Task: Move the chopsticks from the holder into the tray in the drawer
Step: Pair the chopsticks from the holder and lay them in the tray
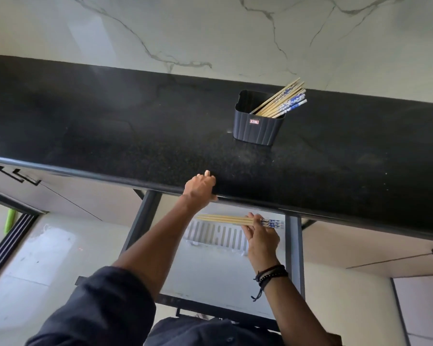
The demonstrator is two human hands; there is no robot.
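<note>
— Where is the right hand (260,236), and what has it got?

— Lower middle of the frame, a little to the right, below the front lip of the black countertop (110,126). Its fingers are curled round a bundle of chopsticks (225,219), pinching it.

— Which part of the bundle is in the grip?

— Close to the blue-and-white patterned ends. Those poke out just to the right of the fingers. The long plain wooden part runs out to the left, roughly level.

— And what is under it?

— The white slotted tray (218,234) in the open drawer (294,245). The bundle is over the tray's far edge. I cannot tell whether it touches.

— The left hand (201,187)?

— Middle of the frame, gripping the countertop's front edge: bent fingers on top, thumb hooked under the lip. It holds no chopsticks.

— Anything left in the holder (259,126)?

— Yes. The dark ribbed holder stands on the countertop at upper right, well apart from both hands. The remaining chopsticks (283,101) lean out of it toward the upper right, patterned ends up.
</note>
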